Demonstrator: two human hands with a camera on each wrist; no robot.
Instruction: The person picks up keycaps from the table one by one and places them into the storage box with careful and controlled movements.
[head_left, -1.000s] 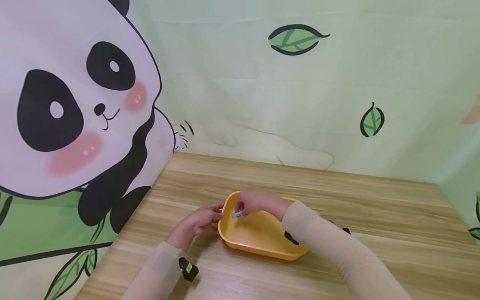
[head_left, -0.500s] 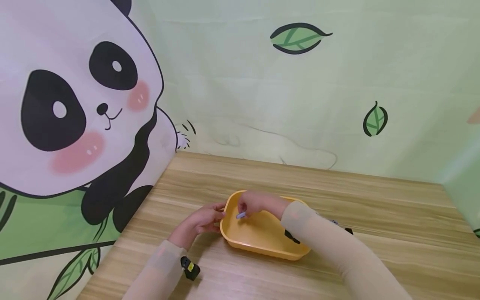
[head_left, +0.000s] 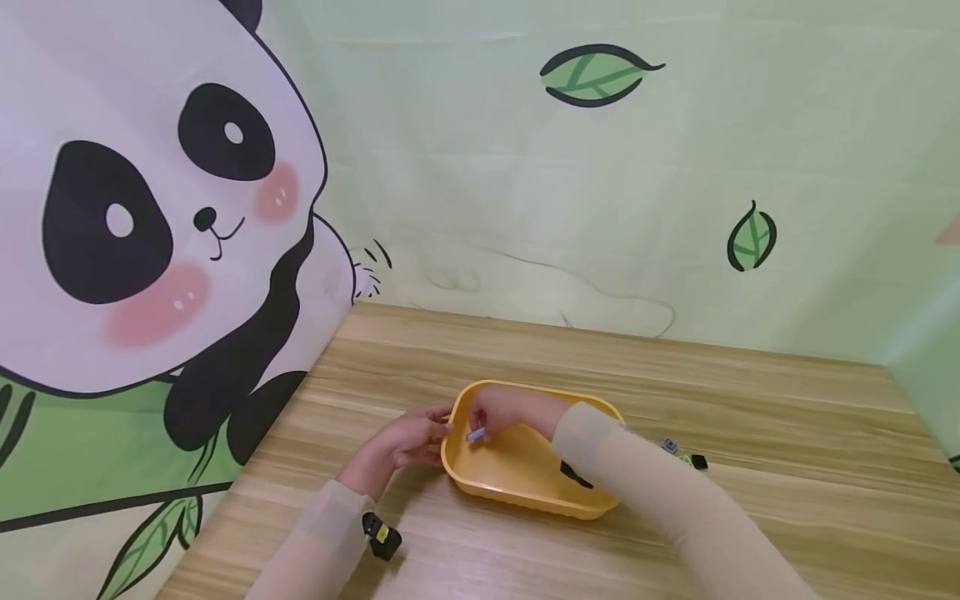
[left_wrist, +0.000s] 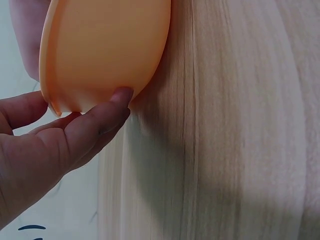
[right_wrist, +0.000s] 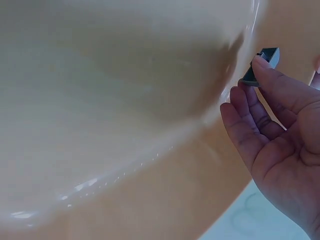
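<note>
A yellow-orange plastic tray (head_left: 517, 467) with raised walls stands on the table. My left hand (head_left: 405, 439) holds its left end, one finger at the rim and others against the outer wall (left_wrist: 107, 45). My right hand (head_left: 498, 408) reaches over the tray's left part. Between thumb and fingers it pinches a small pale-blue plastic piece (head_left: 476, 434), which looks darker and hollow on one side in the right wrist view (right_wrist: 260, 67). The other fingers of the right hand (right_wrist: 285, 135) are bent and hold nothing. The piece is inside the walls; whether it touches the tray floor I cannot tell.
Right of the tray lie a small purplish piece (head_left: 669, 445) and a green piece (head_left: 686, 459), partly hidden by the right sleeve (head_left: 660, 492). A black object (head_left: 699, 461) sits beside them. Fabric walls with a panda print (head_left: 255, 250) border the wooden table (head_left: 750, 400).
My right hand has shifted slightly left and down inside the tray with the pale-blue piece. More of the small pieces beyond the right sleeve shows. My left hand stays at the tray's end.
</note>
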